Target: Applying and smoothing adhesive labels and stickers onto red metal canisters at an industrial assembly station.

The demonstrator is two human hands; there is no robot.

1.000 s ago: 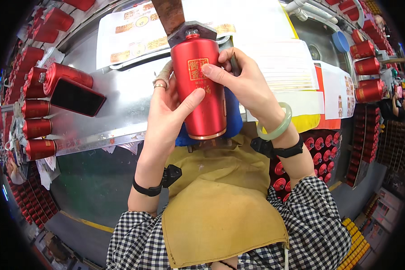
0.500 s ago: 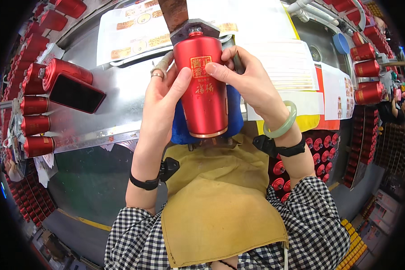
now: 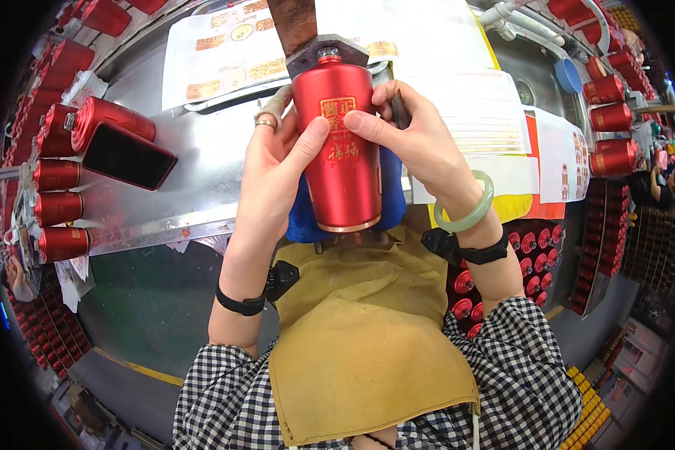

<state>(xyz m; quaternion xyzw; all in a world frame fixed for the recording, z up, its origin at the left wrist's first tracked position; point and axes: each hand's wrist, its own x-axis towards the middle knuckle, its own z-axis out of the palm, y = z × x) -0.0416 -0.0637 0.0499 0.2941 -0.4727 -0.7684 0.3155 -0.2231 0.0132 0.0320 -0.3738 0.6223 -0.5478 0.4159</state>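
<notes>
1. One steel bench [image 3: 195, 165] spans the far side; the loose paper sheets [image 3: 465, 97] on it, at 2 o'clock from the bottle, are best left flat, outside the right wrist's sweep.

2. The red bottle [image 3: 346, 184] lies directly in front of the person, neck toward 12 o'clock and base toward 6, over a blue cushion [image 3: 393, 199]. Its neck overlaps a dark metal plate [image 3: 307, 56]; whether they touch cannot be told. Steadiness probably matters most, so let the cushion, not the wrists, take the load.

3. The left hand [image 3: 274, 176] sits at 8 o'clock, fingers clamped round the bottle's flank, thumb on the front. A light, even hold should stop rolling without marking the finish.

4. The right hand [image 3: 420, 142] sits at 3 o'clock, fingers clamped on the opposite flank, thumb over the emblem's lower right. Matching pressure from both sides seems wise.

5. A slim dark tool [image 3: 400, 112] is tucked into the right hand, at 2 o'clock; angle it away from the red surface to avoid scratches.

6. The gold emblem [image 3: 337, 105] lies on the upper front, left thumb beside its left edge. Press with pads, not nails, working outward from the centre.

7. The gold lettering [image 3: 343, 151], at 6 o'clock from the emblem, is best spared any rubbing.
</notes>
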